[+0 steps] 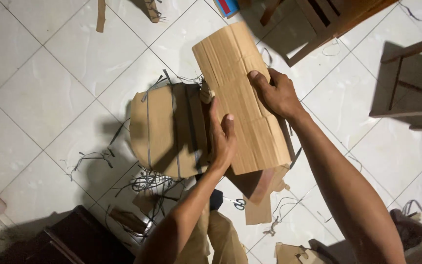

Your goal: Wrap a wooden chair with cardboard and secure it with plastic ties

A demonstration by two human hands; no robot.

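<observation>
A single view, from a camera worn on the person's head, looks almost straight down past both forearms to a white tiled floor (pixel 50 93). It sits close: the left hand (pixel 222 139) and right hand (pixel 277 93) fill the centre of the frame, on a creased cardboard sheet (pixel 242 98) held well above the floor. The tile joints run diagonally (the head is turned against the grid). Wooden chair legs (pixel 406 83) cross the upper right edge, and scissors (pixel 239 203) lie below.
</observation>
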